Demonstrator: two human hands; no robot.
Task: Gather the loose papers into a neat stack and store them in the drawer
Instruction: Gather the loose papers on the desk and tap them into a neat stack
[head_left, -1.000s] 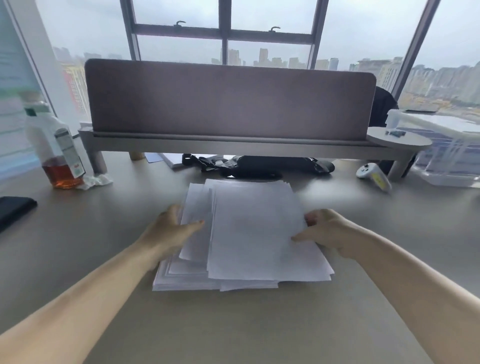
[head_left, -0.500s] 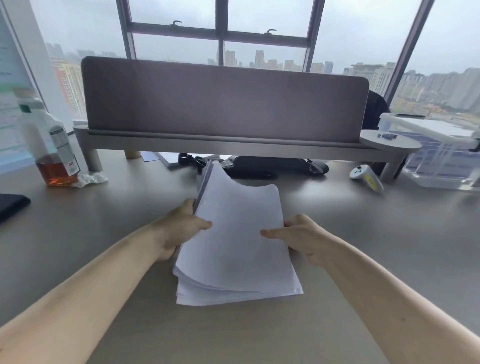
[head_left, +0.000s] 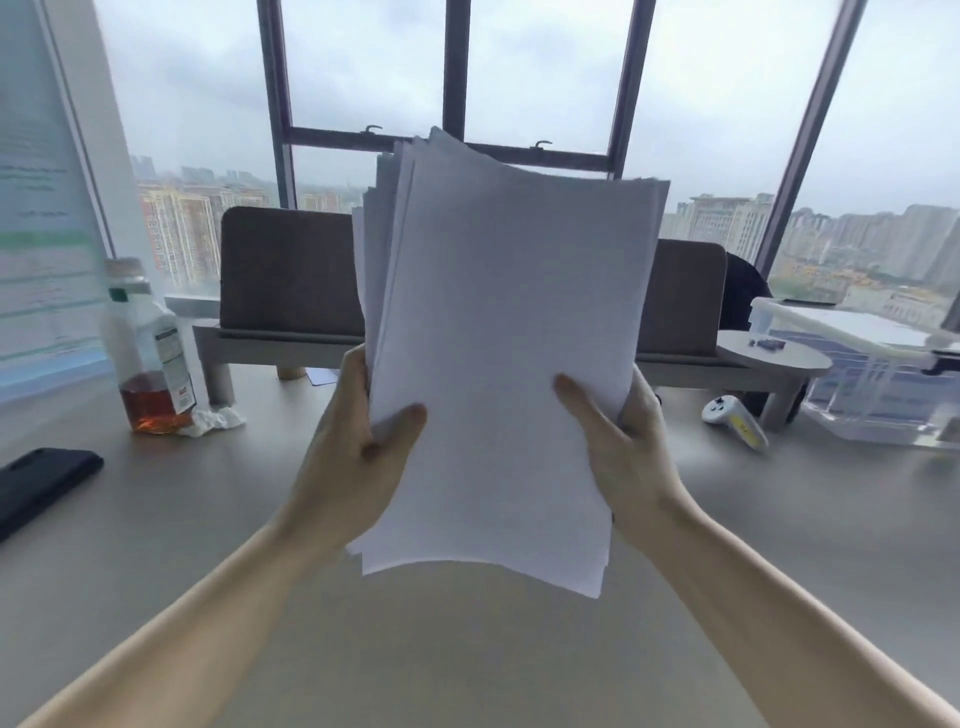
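Observation:
A thick stack of white papers (head_left: 509, 322) stands nearly upright in the air above the grey desk (head_left: 467, 649), its edges uneven at the top left and along the bottom. My left hand (head_left: 358, 457) grips its left edge, thumb on the front sheet. My right hand (head_left: 618, 441) grips its right edge the same way. The stack's lower edge hangs a little above the desk. No drawer is in view.
A bottle with amber liquid (head_left: 150, 353) and a crumpled tissue (head_left: 215, 420) stand at the left. A black phone (head_left: 41, 480) lies at the far left. A brown divider panel (head_left: 291, 270) on a shelf crosses the back. A white controller (head_left: 735, 421) and a clear plastic box (head_left: 883, 384) sit at the right.
The papers went from lying flat on the desk to being lifted and tilted upright between both hands. The camera view has tipped upward.

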